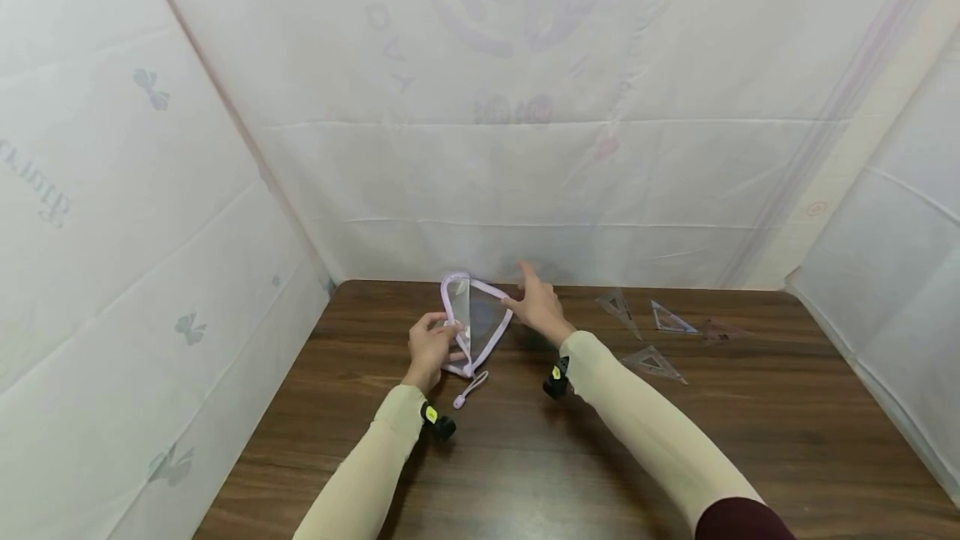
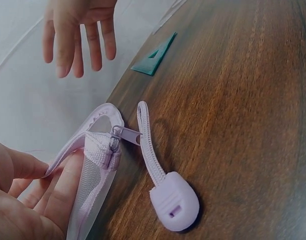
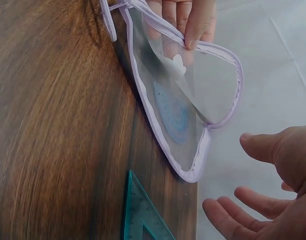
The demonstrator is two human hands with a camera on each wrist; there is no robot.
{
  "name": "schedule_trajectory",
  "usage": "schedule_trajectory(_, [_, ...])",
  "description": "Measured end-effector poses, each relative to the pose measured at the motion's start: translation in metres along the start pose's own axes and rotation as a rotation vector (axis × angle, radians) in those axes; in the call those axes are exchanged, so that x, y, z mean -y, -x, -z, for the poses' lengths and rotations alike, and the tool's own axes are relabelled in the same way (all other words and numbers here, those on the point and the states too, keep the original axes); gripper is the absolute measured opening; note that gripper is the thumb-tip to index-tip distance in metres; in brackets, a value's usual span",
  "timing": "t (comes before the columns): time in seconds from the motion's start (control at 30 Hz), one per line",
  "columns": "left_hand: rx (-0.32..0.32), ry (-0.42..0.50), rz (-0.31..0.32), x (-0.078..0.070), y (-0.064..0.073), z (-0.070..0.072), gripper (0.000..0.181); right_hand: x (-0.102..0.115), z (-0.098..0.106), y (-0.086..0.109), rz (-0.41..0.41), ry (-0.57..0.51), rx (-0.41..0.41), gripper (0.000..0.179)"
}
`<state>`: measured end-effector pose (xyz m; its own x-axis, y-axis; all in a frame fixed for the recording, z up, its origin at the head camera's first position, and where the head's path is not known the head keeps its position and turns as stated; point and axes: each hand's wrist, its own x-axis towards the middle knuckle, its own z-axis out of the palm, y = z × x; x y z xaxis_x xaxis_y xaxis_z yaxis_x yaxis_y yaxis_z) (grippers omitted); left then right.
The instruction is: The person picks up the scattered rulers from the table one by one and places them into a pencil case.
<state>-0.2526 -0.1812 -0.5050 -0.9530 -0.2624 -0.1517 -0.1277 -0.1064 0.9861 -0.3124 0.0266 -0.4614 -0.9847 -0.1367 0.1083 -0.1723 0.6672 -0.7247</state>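
Observation:
A clear zip pouch (image 1: 484, 325) with lilac trim lies near the back edge of the table, its mouth spread. My left hand (image 1: 430, 348) pinches one side of its trim between thumb and fingers. Inside the pouch, the right wrist view shows a pale blue protractor (image 3: 172, 112). From the zip hangs a lilac loop with a plastic tab (image 2: 175, 202). Beside the pouch's right side is my right hand (image 1: 540, 307), fingers spread and relaxed, holding nothing. In the right wrist view a gap separates that hand from the trim.
Several set squares lie to the right on the brown wooden table (image 1: 480, 473): a clear one (image 1: 654, 363), a blue-edged one (image 1: 671, 320) and a reddish one (image 1: 722, 332) among them. A teal set square (image 3: 143, 215) shows in both wrist views. Pale sheeting (image 1: 480, 173) rises behind the table.

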Motion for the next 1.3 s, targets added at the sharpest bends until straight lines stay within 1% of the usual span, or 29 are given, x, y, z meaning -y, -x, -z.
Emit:
schedule_trajectory(0.17, [0.0,0.011,-0.009,-0.001,0.001,0.0,0.025,-0.001,0.006,0.004,-0.006,0.037,0.02,0.086])
schedule_trajectory(0.27, [0.002,0.011,-0.003,-0.001,0.001,0.0,0.026,-0.002,0.008,0.006,-0.016,0.067,0.029,0.089])
schedule_trajectory(0.4, [0.003,0.005,0.007,0.0,0.001,0.0,0.028,-0.003,0.012,0.01,-0.03,0.101,0.021,0.09])
schedule_trajectory(0.67, [0.003,0.006,0.0,0.001,-0.001,0.0,0.027,-0.007,0.018,0.018,-0.074,0.121,0.029,0.092])
schedule_trajectory(0.87, [-0.002,0.002,0.001,0.001,-0.001,0.0,0.025,-0.013,0.02,0.023,-0.099,0.114,0.017,0.096])
schedule_trajectory(1.07, [0.0,-0.004,-0.007,0.0,0.0,0.0,0.025,-0.02,0.019,0.026,-0.117,0.098,0.012,0.1])
schedule_trajectory(1.3, [0.008,-0.011,0.003,0.001,-0.001,0.0,0.027,-0.026,0.016,0.031,-0.131,0.104,-0.007,0.104])
